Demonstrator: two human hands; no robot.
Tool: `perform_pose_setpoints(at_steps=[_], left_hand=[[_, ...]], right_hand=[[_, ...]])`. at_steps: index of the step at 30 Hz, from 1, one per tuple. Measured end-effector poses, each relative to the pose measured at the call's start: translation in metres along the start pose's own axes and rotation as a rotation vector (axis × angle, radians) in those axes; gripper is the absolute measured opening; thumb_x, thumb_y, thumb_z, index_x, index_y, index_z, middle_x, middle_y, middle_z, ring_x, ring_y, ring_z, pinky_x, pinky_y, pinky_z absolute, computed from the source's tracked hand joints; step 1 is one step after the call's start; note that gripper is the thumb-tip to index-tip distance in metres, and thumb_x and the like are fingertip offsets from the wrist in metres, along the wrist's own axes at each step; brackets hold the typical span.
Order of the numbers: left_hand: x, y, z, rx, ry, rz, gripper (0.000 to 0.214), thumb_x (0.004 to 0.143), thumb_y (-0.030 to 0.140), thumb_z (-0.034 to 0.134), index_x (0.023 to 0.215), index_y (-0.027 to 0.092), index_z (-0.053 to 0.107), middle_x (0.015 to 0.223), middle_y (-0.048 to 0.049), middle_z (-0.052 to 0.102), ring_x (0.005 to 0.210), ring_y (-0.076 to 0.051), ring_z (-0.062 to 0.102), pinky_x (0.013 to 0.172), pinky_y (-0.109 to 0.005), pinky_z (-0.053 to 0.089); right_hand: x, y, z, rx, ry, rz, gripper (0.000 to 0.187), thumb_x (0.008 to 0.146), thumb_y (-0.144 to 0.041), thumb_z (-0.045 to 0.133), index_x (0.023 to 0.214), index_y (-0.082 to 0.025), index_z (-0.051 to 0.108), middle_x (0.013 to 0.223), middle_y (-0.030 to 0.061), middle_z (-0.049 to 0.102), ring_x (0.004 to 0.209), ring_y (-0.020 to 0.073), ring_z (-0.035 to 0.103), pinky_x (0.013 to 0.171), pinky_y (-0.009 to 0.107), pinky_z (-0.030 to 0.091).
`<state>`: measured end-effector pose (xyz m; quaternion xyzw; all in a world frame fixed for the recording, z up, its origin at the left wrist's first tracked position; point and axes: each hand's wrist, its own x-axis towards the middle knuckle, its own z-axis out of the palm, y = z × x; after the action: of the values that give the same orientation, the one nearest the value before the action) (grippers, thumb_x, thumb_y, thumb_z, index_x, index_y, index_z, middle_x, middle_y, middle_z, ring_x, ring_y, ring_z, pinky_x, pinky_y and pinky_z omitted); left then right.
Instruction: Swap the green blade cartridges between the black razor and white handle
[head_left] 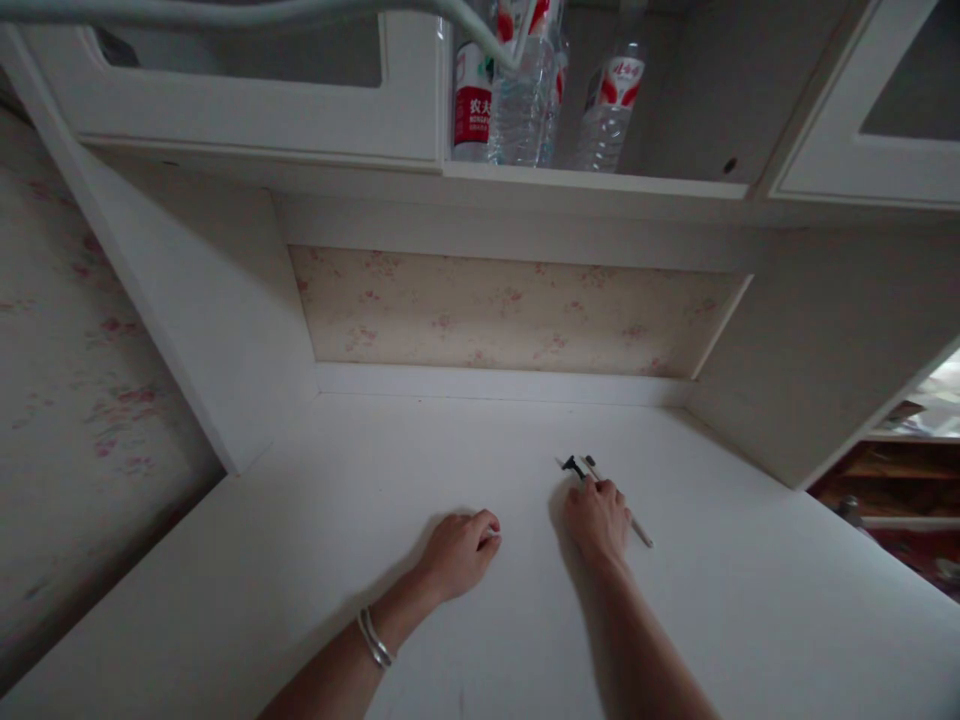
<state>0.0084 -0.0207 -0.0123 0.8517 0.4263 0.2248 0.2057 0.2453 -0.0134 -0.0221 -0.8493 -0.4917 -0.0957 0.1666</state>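
Observation:
My left hand [459,550] rests closed on the white tabletop [375,460], a silver bangle on its wrist. A bit of something white shows between its thumb and fingers, too small to name. To the right, my right hand [598,515] is curled down on the surface, its fingers closed round a thin dark tool with a T-shaped head [573,466]; the rest of that tool is hidden under the hand. A slim pale stick [642,532] with a dark end lies slantwise on the tabletop, passing beside and partly behind the right hand.
Above the tabletop hangs a white cabinet [262,115] with plastic bottles [517,110] in its middle opening. White side panels stand left and right [817,340]. Floral wallpaper [487,310] covers the back. A pale curved bar [225,14] crosses the top. Shelves [892,475] show at far right.

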Motion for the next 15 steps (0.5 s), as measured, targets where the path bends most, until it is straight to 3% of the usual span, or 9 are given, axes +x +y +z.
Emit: perform_pose_setpoints(at_steps=[5,10,12,15], left_hand=[[0.0,-0.002,0.003,-0.047,0.011,-0.006,0.017,0.085,0.026,0.05,0.095,0.024,0.063,0.067,0.0013,0.066,0.065,-0.016,0.06,0.067,-0.025,0.039],[0.004,-0.007,0.009,-0.298,0.116,-0.085,0.02,0.084,0.028,0.052,0.101,0.02,0.059,0.071,0.0003,0.062,0.065,-0.015,0.056,0.062,-0.024,0.039],[0.007,-0.008,0.009,-0.461,0.177,-0.119,0.023,0.084,0.033,0.053,0.101,0.018,0.058,0.078,-0.0014,0.061,0.066,-0.014,0.055,0.063,-0.024,0.041],[0.009,-0.005,0.006,-0.7,0.209,-0.184,0.035,0.084,0.043,0.054,0.106,0.016,0.058,0.087,-0.0042,0.06,0.065,-0.013,0.053,0.059,-0.024,0.042]], right_hand=[[-0.001,0.0,-0.003,0.015,0.02,-0.043,0.03,0.088,-0.025,0.044,0.099,-0.009,0.067,0.097,0.0196,0.058,0.095,0.0342,0.054,0.078,0.043,0.038],[-0.005,-0.007,-0.006,0.089,0.079,-0.116,0.027,0.092,-0.026,0.041,0.105,-0.014,0.062,0.111,0.0177,0.057,0.107,0.0353,0.049,0.085,0.046,0.036],[-0.008,-0.012,-0.006,0.133,0.09,-0.146,0.027,0.094,-0.029,0.039,0.108,-0.016,0.057,0.112,0.0149,0.059,0.103,0.0302,0.054,0.082,0.04,0.04],[-0.023,-0.023,-0.005,0.345,0.018,-0.275,0.027,0.096,-0.035,0.036,0.111,-0.017,0.05,0.096,0.0086,0.066,0.079,0.0215,0.064,0.065,0.029,0.045]])
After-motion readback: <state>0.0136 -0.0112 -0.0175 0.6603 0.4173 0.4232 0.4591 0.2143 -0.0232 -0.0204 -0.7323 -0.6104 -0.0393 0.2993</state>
